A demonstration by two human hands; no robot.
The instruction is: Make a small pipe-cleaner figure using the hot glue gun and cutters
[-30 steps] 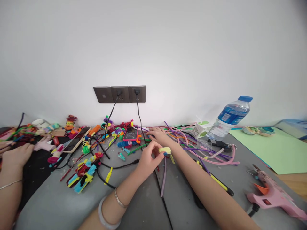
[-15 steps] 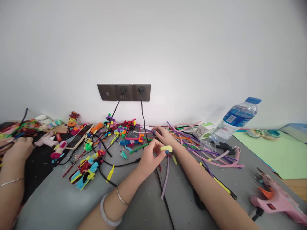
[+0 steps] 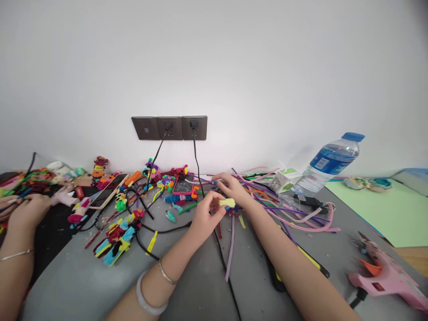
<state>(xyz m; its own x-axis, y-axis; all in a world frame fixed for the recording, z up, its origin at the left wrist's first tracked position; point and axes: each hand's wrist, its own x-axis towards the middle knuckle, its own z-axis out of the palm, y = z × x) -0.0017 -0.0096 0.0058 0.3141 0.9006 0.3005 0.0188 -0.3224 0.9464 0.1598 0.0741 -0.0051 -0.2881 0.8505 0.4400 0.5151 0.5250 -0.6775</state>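
Note:
My left hand (image 3: 204,218) is closed in a pinch on a small yellow fuzzy piece (image 3: 227,203) joined to a lilac pipe cleaner (image 3: 230,244) that trails toward me over the grey table (image 3: 83,285). My right hand (image 3: 233,188) reaches farther back, fingers curled and resting among the loose pipe cleaners (image 3: 284,209) near a pink-cased phone (image 3: 183,184). What its fingertips hold, if anything, I cannot make out.
Another person's hand (image 3: 28,209) works at the far left beside a second phone (image 3: 106,191) and colourful pipe-cleaner figures (image 3: 117,238). Black cables (image 3: 195,160) run from wall sockets (image 3: 169,128). A water bottle (image 3: 326,164), small carton (image 3: 281,180), green sheet (image 3: 388,209) and pink glue gun (image 3: 384,276) lie right.
My left hand has lifted the yellow piece slightly up and back, closer to my right hand. My right hand has stayed among the pipe cleaners. The view has shifted a little.

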